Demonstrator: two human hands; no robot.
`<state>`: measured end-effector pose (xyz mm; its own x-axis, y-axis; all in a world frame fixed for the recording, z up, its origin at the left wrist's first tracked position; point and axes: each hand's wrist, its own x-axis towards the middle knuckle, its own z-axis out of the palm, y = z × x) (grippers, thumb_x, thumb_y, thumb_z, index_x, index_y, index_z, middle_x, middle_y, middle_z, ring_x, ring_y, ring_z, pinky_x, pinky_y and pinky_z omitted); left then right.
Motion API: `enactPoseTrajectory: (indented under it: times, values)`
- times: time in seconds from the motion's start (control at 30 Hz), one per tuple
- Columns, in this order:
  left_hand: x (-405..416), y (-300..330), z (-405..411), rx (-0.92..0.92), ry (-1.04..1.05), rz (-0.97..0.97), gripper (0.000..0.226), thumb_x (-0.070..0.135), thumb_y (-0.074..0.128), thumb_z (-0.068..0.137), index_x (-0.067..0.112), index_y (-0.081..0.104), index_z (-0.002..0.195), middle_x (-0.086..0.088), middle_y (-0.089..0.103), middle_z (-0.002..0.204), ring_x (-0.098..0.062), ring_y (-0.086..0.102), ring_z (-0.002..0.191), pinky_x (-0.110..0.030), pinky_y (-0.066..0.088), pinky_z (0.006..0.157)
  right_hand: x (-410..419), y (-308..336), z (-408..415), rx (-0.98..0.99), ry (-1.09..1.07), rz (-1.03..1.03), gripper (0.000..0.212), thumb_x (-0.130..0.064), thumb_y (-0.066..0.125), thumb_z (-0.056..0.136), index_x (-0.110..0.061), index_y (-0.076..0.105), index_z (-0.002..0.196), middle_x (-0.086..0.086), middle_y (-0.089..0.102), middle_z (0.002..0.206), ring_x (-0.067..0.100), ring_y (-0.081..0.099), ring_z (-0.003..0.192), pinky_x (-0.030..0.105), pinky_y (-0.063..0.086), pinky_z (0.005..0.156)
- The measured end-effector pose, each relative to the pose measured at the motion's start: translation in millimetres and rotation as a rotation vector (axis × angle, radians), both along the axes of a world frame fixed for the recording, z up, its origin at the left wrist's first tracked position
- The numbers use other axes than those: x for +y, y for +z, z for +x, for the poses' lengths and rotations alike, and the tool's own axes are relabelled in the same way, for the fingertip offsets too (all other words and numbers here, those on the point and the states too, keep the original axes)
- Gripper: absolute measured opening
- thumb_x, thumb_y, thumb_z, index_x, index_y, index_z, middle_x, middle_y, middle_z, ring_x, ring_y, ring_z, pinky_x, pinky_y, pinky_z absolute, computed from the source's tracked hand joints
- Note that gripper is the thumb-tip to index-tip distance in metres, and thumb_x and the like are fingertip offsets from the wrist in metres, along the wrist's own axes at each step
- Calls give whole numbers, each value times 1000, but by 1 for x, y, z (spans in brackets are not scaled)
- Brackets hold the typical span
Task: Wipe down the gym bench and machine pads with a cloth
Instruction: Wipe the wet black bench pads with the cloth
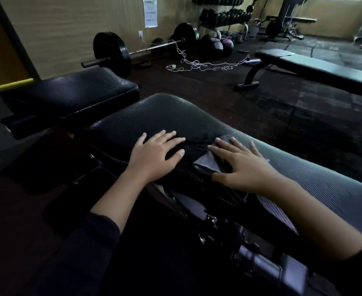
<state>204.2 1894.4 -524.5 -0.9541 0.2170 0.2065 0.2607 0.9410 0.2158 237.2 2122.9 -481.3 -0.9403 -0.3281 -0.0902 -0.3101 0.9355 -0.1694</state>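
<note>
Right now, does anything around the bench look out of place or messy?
Yes. A white cord lies tangled in loose loops across the dark floor between the barbell and the flat bench, a possible trip hazard. Droplets also sit on the seat pad ahead of the left hand.

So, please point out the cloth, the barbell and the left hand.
cloth [205,164]: head view, grey fold left of the right hand.
barbell [154,47]: head view, middle of the bar.
left hand [156,155]: head view, back of hand.
</note>
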Motion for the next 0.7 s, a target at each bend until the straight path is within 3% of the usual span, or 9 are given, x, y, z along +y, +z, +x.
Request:
enactPoseTrajectory:
  times: [0.07, 0.1, 0.17, 0.23, 0.37, 0.47, 0.57, 0.7]
  values:
    - [-3, 2, -2, -24, -13, 3, 46, 58, 30, 97, 51, 33, 142, 21, 22, 156, -2, 10, 146, -43, 1, 120, -7, 3, 1, 25, -128, -81, 80, -83, 23, 79, -41, 30, 146, -8, 11, 161, 20, 0, 149, 54, -5, 117]
    - [-4, 3, -4, -32, -18, -4, 46, 59, 30, 96, 51, 33, 142, 21, 22, 157, -2, 10, 146, -43, 2, 120, -14, 1, 2, 27, -215, -87, 80, -82, 19, 81, -38, 28, 147, -2, 11, 161, 25, 1, 149, 55, -3, 116]
    - [-7, 5, -7, -43, -22, -24, 47, 60, 30, 96, 52, 33, 142, 21, 22, 156, -2, 11, 146, -43, 3, 120, -26, -8, 2, -5, -348, -31, 85, -78, 16, 85, -28, 10, 153, 10, 4, 161, 34, -1, 148, 56, -1, 116]
    - [-11, 5, -9, -51, -25, -24, 47, 60, 31, 96, 51, 33, 143, 21, 23, 156, -2, 11, 146, -43, 3, 120, -31, -16, 2, 25, -348, 32, 84, -71, 21, 89, -22, 2, 154, 14, 5, 161, 36, 3, 147, 55, 3, 117]
    - [-17, 4, -11, -55, -52, -2, 46, 60, 32, 96, 52, 33, 142, 21, 23, 156, -1, 11, 146, -43, 3, 120, -16, -3, 1, -34, -230, 55, 75, -61, 25, 90, -30, -2, 154, 0, 2, 162, 24, -3, 149, 54, -2, 118]
    - [-22, 5, -15, -61, -51, -28, 48, 62, 30, 95, 53, 31, 142, 21, 21, 157, -1, 10, 146, -44, 2, 120, -17, -3, 5, -66, -261, 52, 75, -62, 22, 91, -29, -4, 153, -4, -3, 162, 25, -11, 148, 58, -5, 116]
    - [-26, 2, -17, -58, -38, -38, 47, 60, 27, 96, 54, 28, 143, 21, 19, 157, -2, 8, 146, -45, 1, 120, -29, -21, 8, 62, -339, 22, 82, -77, 11, 85, -32, 0, 153, -4, 2, 162, 31, -5, 148, 57, -3, 116]
    - [-27, 0, -19, -37, -42, 42, 43, 45, 26, 102, 45, 32, 145, 20, 23, 156, 0, 11, 145, -41, 0, 121, -38, -28, -13, 147, -313, 55, 75, -75, 10, 88, -37, 4, 152, -4, 10, 161, 34, 7, 147, 59, 7, 115]
